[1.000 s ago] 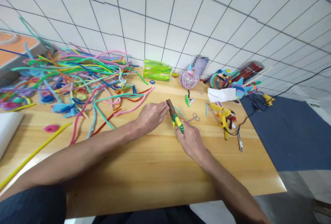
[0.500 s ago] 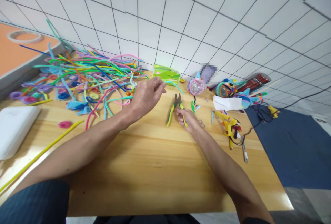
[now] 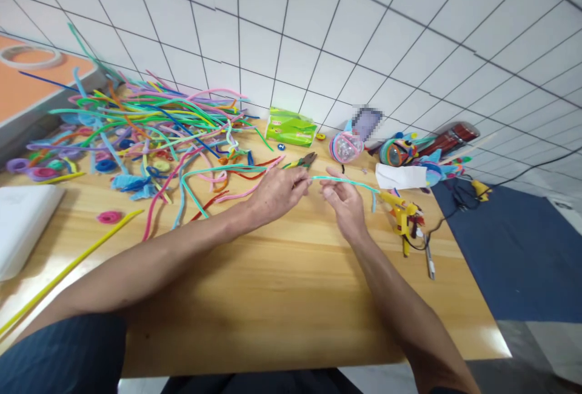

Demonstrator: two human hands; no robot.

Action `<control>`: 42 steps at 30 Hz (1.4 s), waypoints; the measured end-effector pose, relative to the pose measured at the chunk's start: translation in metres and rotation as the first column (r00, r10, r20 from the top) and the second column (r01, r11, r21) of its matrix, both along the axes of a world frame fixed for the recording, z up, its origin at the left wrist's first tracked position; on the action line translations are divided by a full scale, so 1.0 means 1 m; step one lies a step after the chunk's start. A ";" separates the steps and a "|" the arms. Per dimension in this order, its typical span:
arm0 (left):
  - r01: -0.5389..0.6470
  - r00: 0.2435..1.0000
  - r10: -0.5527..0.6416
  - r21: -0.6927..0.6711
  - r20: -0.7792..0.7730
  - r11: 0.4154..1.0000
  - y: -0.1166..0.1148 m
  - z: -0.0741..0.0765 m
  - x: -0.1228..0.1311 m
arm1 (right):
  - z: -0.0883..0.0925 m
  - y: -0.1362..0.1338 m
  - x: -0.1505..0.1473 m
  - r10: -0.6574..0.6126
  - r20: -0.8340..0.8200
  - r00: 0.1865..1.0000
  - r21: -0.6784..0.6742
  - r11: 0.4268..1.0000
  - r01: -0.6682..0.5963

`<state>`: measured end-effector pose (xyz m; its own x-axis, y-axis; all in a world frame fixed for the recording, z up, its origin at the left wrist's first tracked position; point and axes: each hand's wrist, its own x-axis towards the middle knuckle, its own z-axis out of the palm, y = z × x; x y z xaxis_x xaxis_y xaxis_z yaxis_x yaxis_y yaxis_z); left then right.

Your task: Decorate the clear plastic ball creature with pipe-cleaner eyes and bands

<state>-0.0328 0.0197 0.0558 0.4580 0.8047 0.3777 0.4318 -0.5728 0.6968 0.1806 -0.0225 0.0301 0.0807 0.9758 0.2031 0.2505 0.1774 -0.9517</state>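
My left hand pinches one end of a light turquoise pipe cleaner between thumb and fingertips. The stem stretches sideways to the right, just above the table. My right hand is beside it, palm inward, fingers and thumb apart; the stem crosses its fingers without a visible firm grip. Behind my left hand lie pliers with green-and-yellow handles, which the hand partly hides.
A heap of coloured pipe cleaners spreads across the left. Behind my hands are a green packet and a clear ball with pink trim. A yellow glue gun, white paper and a cutter knife lie right.
My right hand has let go of the pliers, which now lie farther back. My left hand has lowered and moved right with the pipe cleaner, and the stem now reaches past my right hand.
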 end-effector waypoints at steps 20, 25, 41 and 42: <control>0.442 0.895 -0.409 -0.251 0.175 0.861 -0.042 -0.029 0.023 | 0.010 -0.035 0.011 -0.093 0.246 0.965 -0.130 0.983 0.128; 0.262 0.958 -0.230 -0.203 0.170 0.943 -0.034 -0.029 0.022 | 0.005 -0.034 0.013 -0.077 0.230 0.970 -0.174 0.977 0.119; 0.336 0.891 -0.109 -0.480 0.440 0.810 -0.036 -0.044 0.034 | 0.015 0.069 -0.004 0.099 0.234 0.967 -0.285 0.958 -0.029; 0.295 0.884 -0.025 -0.515 0.468 0.805 -0.031 -0.043 0.034 | 0.016 0.074 -0.006 0.092 0.183 0.979 -0.287 0.957 -0.036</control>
<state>0.0014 -0.0110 0.0123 0.5051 0.8601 0.0712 -0.0408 -0.0586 0.9974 0.1744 0.0519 0.0457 0.0027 0.9972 -0.0743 0.4304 -0.0682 -0.9001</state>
